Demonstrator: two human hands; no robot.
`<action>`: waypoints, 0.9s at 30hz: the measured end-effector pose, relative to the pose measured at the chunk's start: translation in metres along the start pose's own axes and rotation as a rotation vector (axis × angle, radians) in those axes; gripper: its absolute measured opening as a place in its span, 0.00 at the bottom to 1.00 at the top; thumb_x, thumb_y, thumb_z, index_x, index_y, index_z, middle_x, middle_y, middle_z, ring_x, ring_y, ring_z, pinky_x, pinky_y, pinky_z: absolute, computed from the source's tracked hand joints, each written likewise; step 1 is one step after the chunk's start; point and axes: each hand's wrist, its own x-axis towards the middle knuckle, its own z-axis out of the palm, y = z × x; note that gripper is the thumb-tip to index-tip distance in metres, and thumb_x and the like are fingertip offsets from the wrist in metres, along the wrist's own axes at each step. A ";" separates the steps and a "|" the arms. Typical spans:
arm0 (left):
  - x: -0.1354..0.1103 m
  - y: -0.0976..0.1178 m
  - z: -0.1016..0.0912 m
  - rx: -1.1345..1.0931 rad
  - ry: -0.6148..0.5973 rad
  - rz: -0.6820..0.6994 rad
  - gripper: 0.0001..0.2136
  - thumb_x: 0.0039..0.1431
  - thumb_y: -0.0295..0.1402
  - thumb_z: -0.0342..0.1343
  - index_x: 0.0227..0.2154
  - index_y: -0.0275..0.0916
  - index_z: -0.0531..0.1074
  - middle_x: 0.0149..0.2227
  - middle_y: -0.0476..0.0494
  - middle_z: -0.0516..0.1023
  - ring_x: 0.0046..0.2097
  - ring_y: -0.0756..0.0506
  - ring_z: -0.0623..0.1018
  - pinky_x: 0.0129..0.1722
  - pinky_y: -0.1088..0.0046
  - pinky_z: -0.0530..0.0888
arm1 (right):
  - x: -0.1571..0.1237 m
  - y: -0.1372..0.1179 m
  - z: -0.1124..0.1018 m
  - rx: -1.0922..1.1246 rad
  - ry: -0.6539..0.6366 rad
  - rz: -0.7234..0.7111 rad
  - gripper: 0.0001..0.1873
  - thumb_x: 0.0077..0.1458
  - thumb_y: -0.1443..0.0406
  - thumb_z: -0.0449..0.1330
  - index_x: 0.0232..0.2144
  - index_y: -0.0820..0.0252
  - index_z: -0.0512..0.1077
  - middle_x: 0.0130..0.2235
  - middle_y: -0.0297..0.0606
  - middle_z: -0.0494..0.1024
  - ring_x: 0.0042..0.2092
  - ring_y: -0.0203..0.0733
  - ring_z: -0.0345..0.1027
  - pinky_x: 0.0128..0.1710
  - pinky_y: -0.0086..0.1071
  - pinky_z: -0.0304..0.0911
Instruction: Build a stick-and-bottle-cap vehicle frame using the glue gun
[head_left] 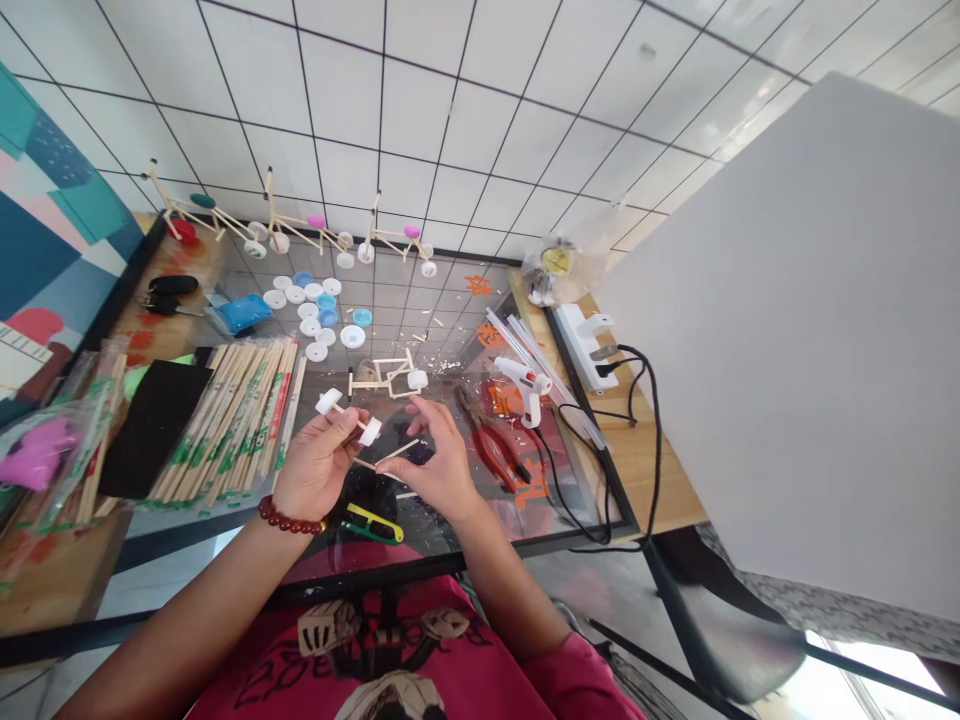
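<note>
My left hand, with a red bead bracelet at the wrist, pinches a small wooden stick frame with two white bottle-cap wheels. Thin sticks of it stick out toward my right hand. That hand has thumb and fingers apart; its thumb tip meets or nearly meets one stick, I cannot tell which. Just beyond lies another stick frame with a white cap on its right end. A yellow and green utility knife rests on the glass tabletop near my body.
Bagged wooden chopsticks and a black sheet lie left. White and blue caps are scattered behind. Several finished stick models stand along the wall. Right are red-handled pliers, a corded glue gun, glue sticks and a power strip.
</note>
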 end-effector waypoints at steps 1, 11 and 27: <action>0.001 0.001 -0.001 0.003 0.007 0.004 0.21 0.26 0.35 0.81 0.20 0.36 0.74 0.28 0.48 0.82 0.29 0.51 0.77 0.28 0.78 0.76 | 0.000 0.000 0.000 -0.006 -0.006 -0.003 0.48 0.44 0.49 0.75 0.64 0.47 0.63 0.50 0.42 0.73 0.39 0.41 0.70 0.45 0.41 0.72; -0.003 0.002 0.000 0.246 -0.070 -0.006 0.21 0.25 0.41 0.80 0.18 0.36 0.76 0.26 0.45 0.82 0.30 0.50 0.77 0.31 0.76 0.73 | -0.003 -0.007 0.003 -0.045 -0.044 -0.058 0.43 0.48 0.49 0.73 0.63 0.50 0.65 0.54 0.46 0.74 0.41 0.42 0.71 0.48 0.42 0.71; -0.003 0.017 -0.009 0.608 -0.328 -0.021 0.15 0.38 0.44 0.75 0.19 0.37 0.81 0.21 0.42 0.79 0.25 0.49 0.75 0.27 0.75 0.72 | 0.003 -0.018 0.023 0.829 -0.106 0.688 0.17 0.44 0.54 0.74 0.34 0.57 0.82 0.30 0.33 0.82 0.32 0.36 0.74 0.39 0.33 0.71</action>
